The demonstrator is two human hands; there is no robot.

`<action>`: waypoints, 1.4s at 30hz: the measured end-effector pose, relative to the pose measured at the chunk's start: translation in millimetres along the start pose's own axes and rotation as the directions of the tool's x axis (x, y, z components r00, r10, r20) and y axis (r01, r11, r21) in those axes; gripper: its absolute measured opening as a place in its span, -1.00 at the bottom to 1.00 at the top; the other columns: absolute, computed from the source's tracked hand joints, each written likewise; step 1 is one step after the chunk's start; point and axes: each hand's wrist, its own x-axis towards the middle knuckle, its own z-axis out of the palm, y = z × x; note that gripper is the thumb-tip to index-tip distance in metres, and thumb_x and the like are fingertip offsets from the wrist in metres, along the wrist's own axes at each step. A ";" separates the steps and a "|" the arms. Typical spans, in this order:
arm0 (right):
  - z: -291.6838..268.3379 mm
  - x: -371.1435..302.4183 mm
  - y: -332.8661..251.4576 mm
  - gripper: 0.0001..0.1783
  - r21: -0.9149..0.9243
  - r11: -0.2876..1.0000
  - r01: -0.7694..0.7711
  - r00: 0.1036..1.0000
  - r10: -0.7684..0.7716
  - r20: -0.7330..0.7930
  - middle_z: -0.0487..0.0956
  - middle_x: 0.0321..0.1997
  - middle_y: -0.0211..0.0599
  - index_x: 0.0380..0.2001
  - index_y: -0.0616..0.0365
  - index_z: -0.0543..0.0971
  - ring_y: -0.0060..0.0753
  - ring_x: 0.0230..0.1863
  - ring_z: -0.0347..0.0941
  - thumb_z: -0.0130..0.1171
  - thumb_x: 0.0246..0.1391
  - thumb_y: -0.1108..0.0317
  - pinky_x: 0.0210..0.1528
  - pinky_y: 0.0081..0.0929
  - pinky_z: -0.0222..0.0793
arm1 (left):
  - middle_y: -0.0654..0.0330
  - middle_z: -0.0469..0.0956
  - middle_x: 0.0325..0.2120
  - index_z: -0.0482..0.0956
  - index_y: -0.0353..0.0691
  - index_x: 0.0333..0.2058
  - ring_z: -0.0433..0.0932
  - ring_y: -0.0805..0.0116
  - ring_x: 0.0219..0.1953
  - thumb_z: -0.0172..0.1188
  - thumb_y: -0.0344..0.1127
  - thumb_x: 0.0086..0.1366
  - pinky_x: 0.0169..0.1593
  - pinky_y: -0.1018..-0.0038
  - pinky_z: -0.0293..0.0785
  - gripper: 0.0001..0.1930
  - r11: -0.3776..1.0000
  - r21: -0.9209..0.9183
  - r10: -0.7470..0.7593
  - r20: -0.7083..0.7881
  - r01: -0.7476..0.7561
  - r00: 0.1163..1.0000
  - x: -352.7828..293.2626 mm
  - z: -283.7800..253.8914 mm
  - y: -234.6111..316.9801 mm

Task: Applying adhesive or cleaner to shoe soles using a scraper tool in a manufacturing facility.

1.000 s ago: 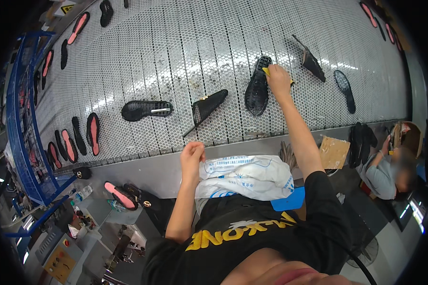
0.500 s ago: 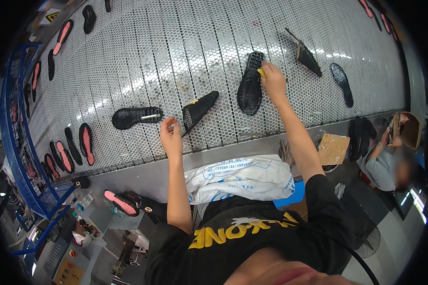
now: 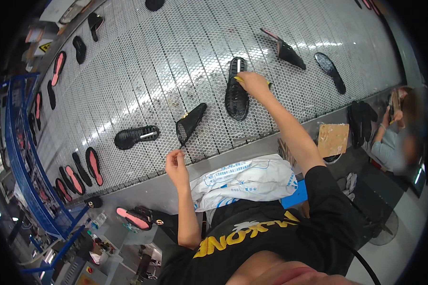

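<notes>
A black shoe sole [image 3: 237,97] lies on the metal mesh conveyor with a white strip in its heel recess. My right hand [image 3: 254,88] is over its edge, closed on a thin yellow object whose ends show on both sides of the hand; its kind is unclear. My left hand [image 3: 177,166] is at the conveyor's near edge, fingers curled together by the lower tip of a black mesh slipper [image 3: 191,124] with a gold ornament. What those fingers hold, if anything, cannot be made out. Left of the slipper lies another black sole [image 3: 131,137] with a white strip.
Farther right on the conveyor [image 3: 176,61] are a black slipper [image 3: 289,54] and a shiny-topped sole [image 3: 330,71]. Several pink-lined soles [image 3: 94,166] lie at left. A white sack [image 3: 245,180] covers my lap. A blue rack [image 3: 21,156] stands left; a co-worker [image 3: 390,147] sits right.
A white strip now shows in the right sole's heel, which was bare before. My left hand has drawn back from the left sole toward the near edge. Shoes have shifted in view.
</notes>
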 end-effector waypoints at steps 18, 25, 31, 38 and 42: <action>-79.7 -342.8 97.5 -0.74 0.627 0.667 -0.403 0.804 0.585 -0.105 0.52 -0.42 -0.14 -0.28 0.24 0.49 -0.24 -0.46 0.43 0.20 0.03 0.30 -0.36 -0.44 0.35 | 0.12 0.51 -0.27 0.31 -0.29 0.02 0.54 0.36 -0.55 0.03 -0.41 0.26 -0.56 0.51 0.42 -0.65 0.985 -0.142 0.005 0.574 0.093 0.819 126.3 483.2 76.9; -24.0 -360.2 92.4 -0.65 0.291 0.696 -0.657 0.735 0.678 0.038 0.45 -0.33 -0.03 -0.34 0.20 0.38 0.11 -0.29 0.43 0.28 -0.13 0.29 -0.27 -0.12 0.37 | 0.30 0.41 -0.54 0.43 -0.17 -0.22 0.29 0.53 -0.67 -0.06 -0.37 0.31 -0.58 0.54 0.35 -0.87 0.952 -0.105 -0.102 0.778 0.287 0.620 123.1 470.4 44.1; -3.6 -357.5 104.0 -0.71 0.302 0.668 -0.680 0.711 0.702 0.046 0.47 -0.33 0.00 -0.35 0.25 0.40 0.15 -0.29 0.43 0.24 -0.11 0.36 -0.27 -0.09 0.35 | 0.37 0.35 -0.55 0.44 -0.24 -0.17 0.25 0.60 -0.66 -0.06 -0.37 0.30 -0.57 0.60 0.23 -0.82 0.986 0.009 -0.112 0.769 0.165 0.629 116.0 441.6 40.2; -23.6 -346.1 103.2 -0.78 0.308 0.684 -0.661 0.732 0.678 0.067 0.43 -0.31 -0.02 -0.39 0.24 0.38 0.14 -0.29 0.42 0.19 -0.09 0.42 -0.29 -0.10 0.38 | 0.23 0.49 -0.34 0.43 -0.31 -0.08 0.34 0.56 -0.64 0.01 -0.37 0.27 -0.58 0.57 0.34 -0.74 0.999 0.020 0.011 0.745 -0.039 0.667 117.1 435.7 44.1; -15.8 -358.2 110.5 -0.75 0.279 0.686 -0.672 0.725 0.686 0.061 0.41 -0.30 -0.04 -0.36 0.21 0.38 0.14 -0.29 0.42 0.20 -0.11 0.42 -0.29 -0.08 0.37 | 0.13 0.52 -0.24 0.44 -0.34 -0.09 0.44 0.53 -0.56 0.05 -0.35 0.25 -0.53 0.59 0.38 -0.72 0.975 0.002 0.174 0.621 -0.224 0.764 95.7 426.2 59.6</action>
